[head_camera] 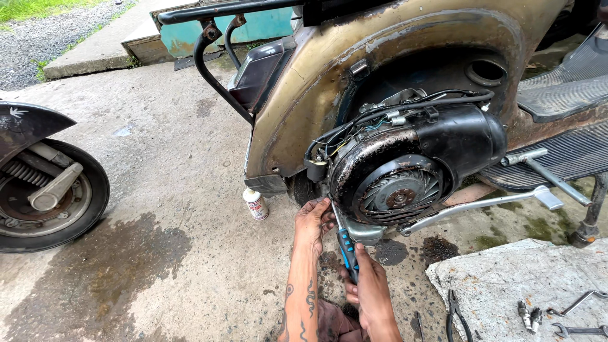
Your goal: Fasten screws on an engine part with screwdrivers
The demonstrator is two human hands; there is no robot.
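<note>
An old scooter stands with its side panel off, baring the black engine shroud and its round flywheel fan (400, 193). My right hand (370, 286) grips the blue and black handle of a screwdriver (346, 247), whose shaft runs up to the lower left edge of the fan cover. My left hand (313, 223) rests against the engine's underside beside the screwdriver tip, fingers curled around the shaft's end. A silver kick-start lever (481, 204) juts out to the right of the fan.
A small white can (256, 204) stands on the concrete under the bodywork. Another scooter's wheel (47, 193) is at the left. Pliers (457, 316), spark plugs (529, 315) and spanners (579, 303) lie by a grey slab at bottom right. Wet stains mark the ground.
</note>
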